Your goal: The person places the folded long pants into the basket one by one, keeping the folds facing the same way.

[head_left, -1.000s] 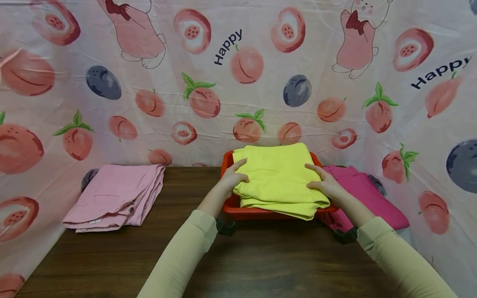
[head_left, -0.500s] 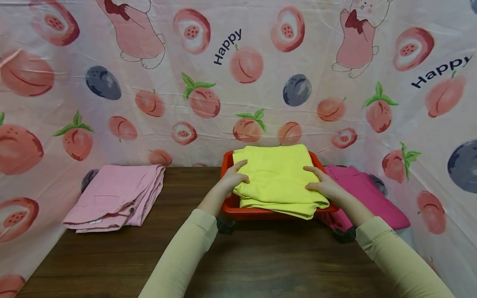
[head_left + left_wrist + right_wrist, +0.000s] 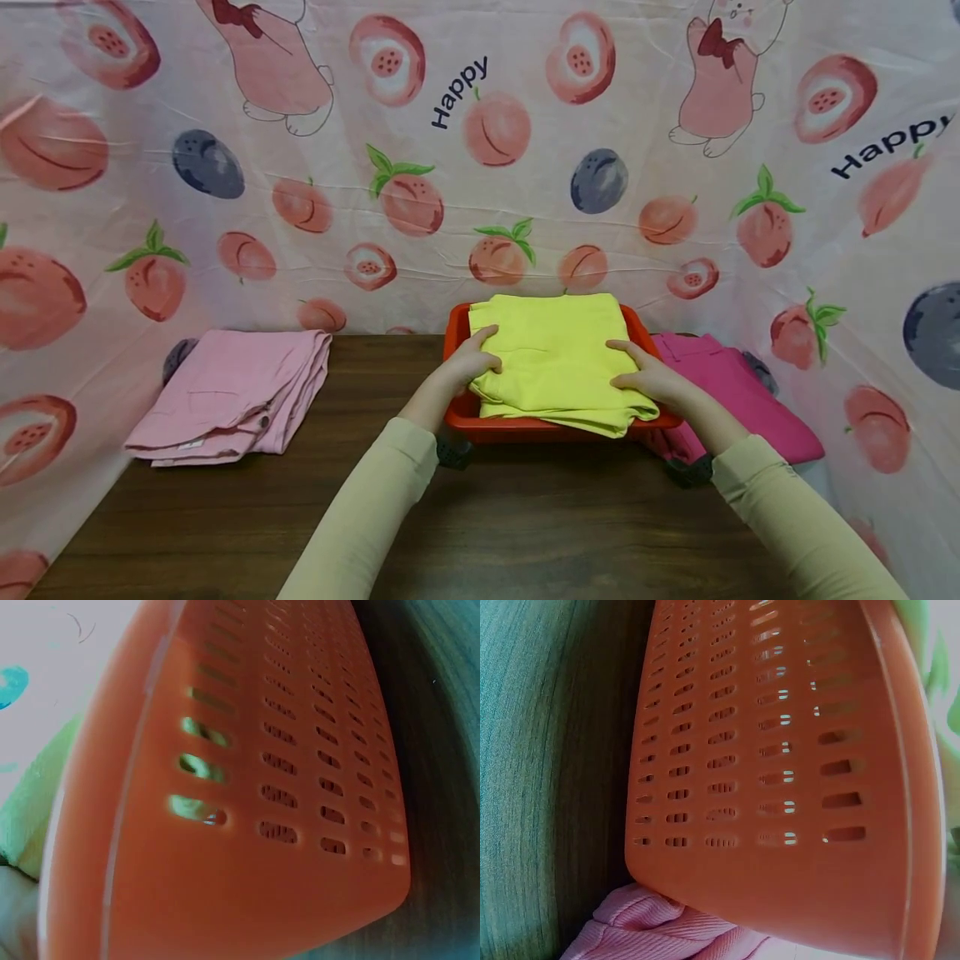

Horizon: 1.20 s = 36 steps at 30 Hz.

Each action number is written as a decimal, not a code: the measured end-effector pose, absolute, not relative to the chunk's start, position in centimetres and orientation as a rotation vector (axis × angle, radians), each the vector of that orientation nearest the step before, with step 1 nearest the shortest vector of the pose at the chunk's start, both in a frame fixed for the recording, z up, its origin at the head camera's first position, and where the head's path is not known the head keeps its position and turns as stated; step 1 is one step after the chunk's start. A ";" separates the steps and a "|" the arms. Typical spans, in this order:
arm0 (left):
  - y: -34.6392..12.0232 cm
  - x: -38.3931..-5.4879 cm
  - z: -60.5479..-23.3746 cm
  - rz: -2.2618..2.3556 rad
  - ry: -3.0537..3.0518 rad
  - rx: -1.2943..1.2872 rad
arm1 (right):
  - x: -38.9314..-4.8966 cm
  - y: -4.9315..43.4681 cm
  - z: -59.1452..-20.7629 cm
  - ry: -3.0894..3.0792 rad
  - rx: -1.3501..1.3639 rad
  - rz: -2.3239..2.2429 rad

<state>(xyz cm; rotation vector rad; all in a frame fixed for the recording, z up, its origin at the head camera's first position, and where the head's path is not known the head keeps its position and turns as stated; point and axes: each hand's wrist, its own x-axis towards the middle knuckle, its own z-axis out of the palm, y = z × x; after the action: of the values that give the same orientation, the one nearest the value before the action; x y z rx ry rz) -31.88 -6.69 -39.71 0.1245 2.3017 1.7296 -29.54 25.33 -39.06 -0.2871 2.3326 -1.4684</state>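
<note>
A folded pair of yellow pants (image 3: 558,358) lies in a red plastic basket (image 3: 517,432), its front edge reaching over the rim. My left hand (image 3: 465,365) grips the left side of the pants, thumb and a finger showing on top. On the right side my right hand (image 3: 652,379) holds them the same way; the remaining fingers of both hands are hidden. Each wrist view is mostly filled by the basket's slotted wall (image 3: 202,892). Through the slots in the left wrist view some yellow cloth shows.
Folded light pink pants (image 3: 225,392) lie at the left of the dark wooden table (image 3: 540,533). A folded magenta garment (image 3: 742,396) lies right of the basket, partly behind my right arm. A fruit-printed cloth (image 3: 495,192) hangs along the back and sides.
The yellow pants have sunk slightly into the basket. My right hand has shifted a little left and down with them; my left hand has dropped only slightly.
</note>
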 end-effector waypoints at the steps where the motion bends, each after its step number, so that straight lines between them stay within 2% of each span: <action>1: -6.7 -31.9 -39.7 1.720 2.301 0.128 | -29.5 25.3 -39.1 2.336 -0.294 -1.459; 36: -5.5 -30.8 -40.3 1.415 2.388 0.102 | -29.7 25.0 -40.4 2.527 -0.446 -1.049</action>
<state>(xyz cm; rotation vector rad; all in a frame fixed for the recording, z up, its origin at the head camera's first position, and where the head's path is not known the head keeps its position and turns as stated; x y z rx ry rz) -30.77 -5.55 -40.28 0.1020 2.3881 1.4154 -29.66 24.98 -40.36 -0.4458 2.5275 -1.0493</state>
